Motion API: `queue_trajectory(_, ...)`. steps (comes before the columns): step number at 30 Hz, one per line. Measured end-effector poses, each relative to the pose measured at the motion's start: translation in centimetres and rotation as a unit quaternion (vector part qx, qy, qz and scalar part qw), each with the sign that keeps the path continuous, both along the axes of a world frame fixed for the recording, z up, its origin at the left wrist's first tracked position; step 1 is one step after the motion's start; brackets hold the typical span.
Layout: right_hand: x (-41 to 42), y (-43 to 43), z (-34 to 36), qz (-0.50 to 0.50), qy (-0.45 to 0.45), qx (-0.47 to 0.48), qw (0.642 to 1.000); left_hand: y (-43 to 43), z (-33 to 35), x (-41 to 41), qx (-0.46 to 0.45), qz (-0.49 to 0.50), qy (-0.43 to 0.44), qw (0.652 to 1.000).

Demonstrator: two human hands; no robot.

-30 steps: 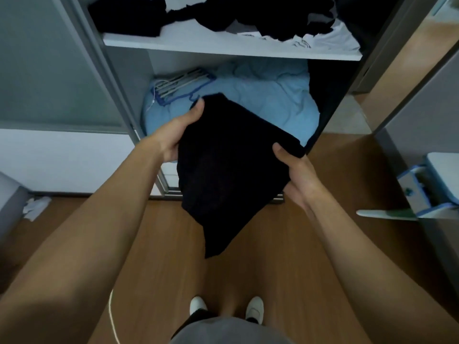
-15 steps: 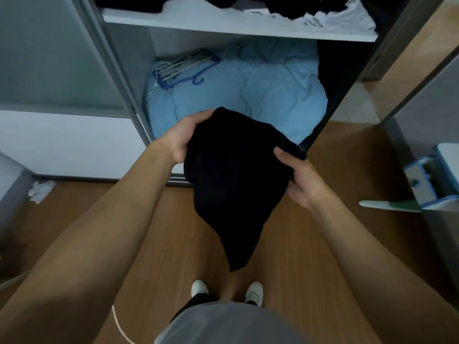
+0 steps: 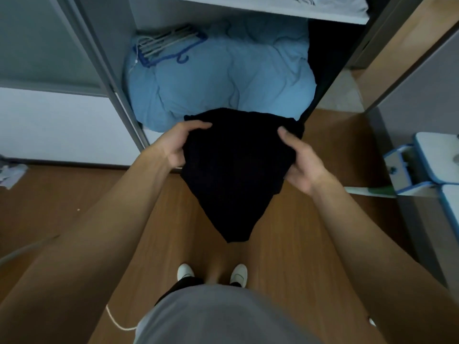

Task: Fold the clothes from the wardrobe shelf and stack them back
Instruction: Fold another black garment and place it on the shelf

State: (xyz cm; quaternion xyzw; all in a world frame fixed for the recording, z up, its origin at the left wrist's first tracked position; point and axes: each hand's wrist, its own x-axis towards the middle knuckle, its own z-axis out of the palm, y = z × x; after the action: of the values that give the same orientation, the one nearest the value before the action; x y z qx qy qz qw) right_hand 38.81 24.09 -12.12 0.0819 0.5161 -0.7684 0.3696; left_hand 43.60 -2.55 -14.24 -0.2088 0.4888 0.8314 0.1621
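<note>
Below, the wardrobe (image 3: 116, 90) holds a blue duvet (image 3: 223, 78) topped with hangers (image 3: 164, 44).

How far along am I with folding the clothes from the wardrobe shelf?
Done: nothing visibly folded and stacked back; the shelf shows only a white garment at its edge. In hand: the left hand and right hand grip a black garment, its lower end hanging loose. Left: finish folding it and stack it back.

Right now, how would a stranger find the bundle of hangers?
Look into the open wardrobe, below its white shelf. A big light blue duvet fills that space. The hangers lie on its far left corner: thin grey and dark blue, the only hard things there.
</note>
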Motion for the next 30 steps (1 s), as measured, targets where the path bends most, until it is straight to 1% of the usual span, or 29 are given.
queue_trajectory(1, 0.6, -0.4, -0.5, 0.008, 0.02, 0.012, 1.0, 0.0, 0.1, -0.1, 0.011, 0.006, 0.013, 1.0)
queue_trajectory(3, 1.0, -1.1, -1.0, -0.018, 0.037, -0.006, 0.999, -0.2, -0.3, 0.1, 0.05, 0.04, 0.049, 0.997)
queue_trajectory(5, 0.8, -1.6, -0.8, -0.05, 0.021, -0.018, 0.998, -0.9, -1.6, 1.2, 0.106, 0.063, 0.082, 0.989)
queue_trajectory(7, 0.5, -1.8, -0.7, -0.057, -0.001, 0.002, 0.998, -1.4, -3.0, 2.5, 0.144, 0.025, 0.097, 0.985)
queue_trajectory(8, 0.3, -2.0, -0.7, -0.054, -0.015, 0.014, 0.998, -1.2, -3.4, 2.8, 0.121, 0.003, 0.094, 0.988)
queue_trajectory(9, 0.2, -2.3, -0.6, -0.051, -0.031, 0.03, 0.998, -0.9, -3.6, 2.8, 0.059, -0.018, 0.088, 0.994)
queue_trajectory(10, -0.1, -2.5, -0.5, -0.049, -0.044, 0.05, 0.997, -0.3, -3.6, 2.5, -0.028, -0.031, 0.082, 0.996)
queue_trajectory(11, -0.5, -2.6, -0.3, -0.049, -0.057, 0.068, 0.995, 0.3, -3.4, 1.9, -0.112, -0.021, 0.069, 0.991)
queue_trajectory(12, -0.9, -2.5, -0.1, -0.053, -0.069, 0.079, 0.993, 0.8, -3.2, 1.4, -0.162, 0.007, 0.052, 0.985)
queue_trajectory(13, -1.3, -2.1, 0.1, -0.062, -0.077, 0.077, 0.992, 1.1, -3.0, 0.9, -0.168, 0.043, 0.034, 0.984)
queue_trajectory(14, -1.7, -1.5, 0.2, -0.071, -0.074, 0.058, 0.993, 1.3, -2.7, 0.4, -0.145, 0.072, 0.02, 0.987)
queue_trajectory(16, -2.0, -0.1, 0.1, -0.075, -0.045, -0.002, 0.996, 0.9, -2.0, -0.3, -0.08, 0.088, 0.001, 0.993)
queue_trajectory(17, -1.8, 0.2, -0.3, -0.062, -0.027, -0.01, 0.998, 0.8, -1.6, -0.4, -0.056, 0.082, -0.009, 0.995)
queue_trajectory(20, -0.6, 0.0, -1.6, -0.015, 0.029, 0.018, 0.999, 0.9, -1.2, -0.5, -0.009, 0.058, -0.022, 0.998)
queue_trajectory(23, -0.2, -0.4, -2.1, -0.059, 0.029, -0.021, 0.998, 0.5, -1.8, 0.2, 0.082, 0.091, 0.018, 0.992)
queue_trajectory(25, -0.2, -0.4, -1.9, -0.076, 0.009, -0.033, 0.996, 0.1, -2.4, 1.0, 0.128, 0.082, 0.038, 0.988)
queue_trajectory(26, -0.2, -0.5, -1.9, -0.076, 0.0, -0.031, 0.997, 0.1, -2.6, 1.4, 0.118, 0.057, 0.034, 0.991)
queue_trajectory(28, -0.1, -0.9, -1.8, -0.068, -0.015, -0.022, 0.997, 0.8, -2.6, 1.8, 0.042, 0.001, 0.016, 0.999)
queue_trajectory(30, -0.3, -1.1, -1.6, -0.056, -0.025, -0.012, 0.998, 1.7, -2.3, 1.5, -0.03, 0.0, 0.019, 0.999)
